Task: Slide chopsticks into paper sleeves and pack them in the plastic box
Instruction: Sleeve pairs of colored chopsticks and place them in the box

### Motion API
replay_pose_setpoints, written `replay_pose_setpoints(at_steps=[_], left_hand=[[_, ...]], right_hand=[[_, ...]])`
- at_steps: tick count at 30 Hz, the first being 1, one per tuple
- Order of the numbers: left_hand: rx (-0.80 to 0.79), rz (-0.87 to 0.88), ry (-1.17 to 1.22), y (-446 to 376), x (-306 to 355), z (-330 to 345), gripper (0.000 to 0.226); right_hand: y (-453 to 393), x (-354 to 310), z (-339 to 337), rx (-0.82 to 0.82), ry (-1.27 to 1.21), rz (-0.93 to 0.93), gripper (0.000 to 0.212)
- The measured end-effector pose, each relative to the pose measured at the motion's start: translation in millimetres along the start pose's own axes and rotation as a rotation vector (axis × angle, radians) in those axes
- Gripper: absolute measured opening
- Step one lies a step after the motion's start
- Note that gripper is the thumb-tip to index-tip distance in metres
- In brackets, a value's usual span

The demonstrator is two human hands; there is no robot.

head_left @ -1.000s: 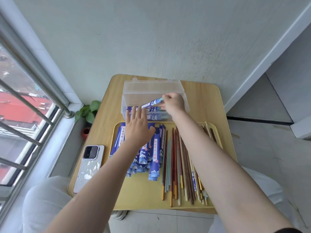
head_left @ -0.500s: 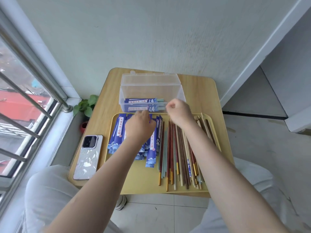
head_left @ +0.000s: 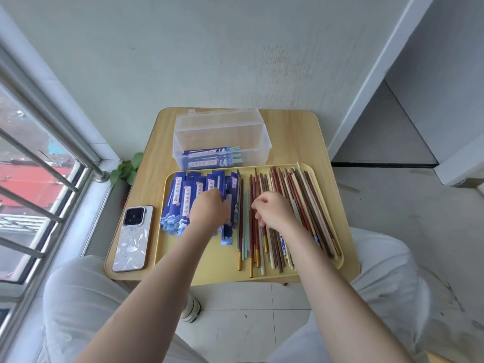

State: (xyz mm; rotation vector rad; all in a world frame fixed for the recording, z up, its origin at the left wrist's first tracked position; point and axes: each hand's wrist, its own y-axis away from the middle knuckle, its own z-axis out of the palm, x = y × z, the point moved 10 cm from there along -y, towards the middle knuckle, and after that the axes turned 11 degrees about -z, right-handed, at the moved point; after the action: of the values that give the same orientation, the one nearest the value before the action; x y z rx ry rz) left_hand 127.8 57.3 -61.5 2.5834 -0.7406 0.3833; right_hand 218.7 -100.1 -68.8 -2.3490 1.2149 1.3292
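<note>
**Small wooden table by a barred window**

Pale wall behind; the table (head_left: 296, 142) carries a yellow tray (head_left: 324, 268), a clear plastic box (head_left: 222, 132) holding sleeved pairs, and a phone (head_left: 133, 239) near its left edge. On the tray, the left hand (head_left: 209, 213) curls on the blue paper sleeves (head_left: 180, 203); the right hand (head_left: 275, 210) curls over loose chopsticks (head_left: 306, 205), grip unclear.

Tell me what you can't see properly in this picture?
All in the head view:
- Left hand: fingertips hidden under the hand, so any grip on the blue paper sleeves is unclear.
- Right hand: curled fingers hide whether it pinches one of the loose wooden chopsticks.
- Clear plastic box: count of packed sleeved chopsticks unclear; they overlap.
- Sleeve writing: too small.
</note>
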Motion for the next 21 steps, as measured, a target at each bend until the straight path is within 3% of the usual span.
replay_pose_setpoints(at_steps=[5, 7, 10, 12, 15, 19, 21], left_hand=[[0.093, -0.041, 0.271, 8, -13, -27, 0.025], [-0.02, -0.124, 0.579, 7, -24, -23, 0.02], [-0.338, -0.252, 0.942, 20, -24, 4, 0.017], [-0.467, -0.262, 0.929, 32, -20, 19, 0.017], [-0.606, -0.311, 0.908, 51, -17, 41, 0.016], [-0.796, -0.378, 1.101, 70, -6, 65, 0.023], [-0.814, -0.384, 1.158, 71, -2, 72, 0.031]], right_hand=[[1, -9, -5, 0.042, 0.054, -0.065, 0.018], [0, -13, 3, -0.003, 0.182, -0.099, 0.02], [-4, -14, 22, -0.117, 0.343, -0.116, 0.048], [-10, -14, 29, -0.181, 0.43, -0.101, 0.062], [-24, -20, 26, -0.238, 0.515, -0.085, 0.063], [-34, -24, 21, -0.335, 0.605, -0.012, 0.078], [-38, -24, 21, -0.364, 0.618, 0.002, 0.082]])
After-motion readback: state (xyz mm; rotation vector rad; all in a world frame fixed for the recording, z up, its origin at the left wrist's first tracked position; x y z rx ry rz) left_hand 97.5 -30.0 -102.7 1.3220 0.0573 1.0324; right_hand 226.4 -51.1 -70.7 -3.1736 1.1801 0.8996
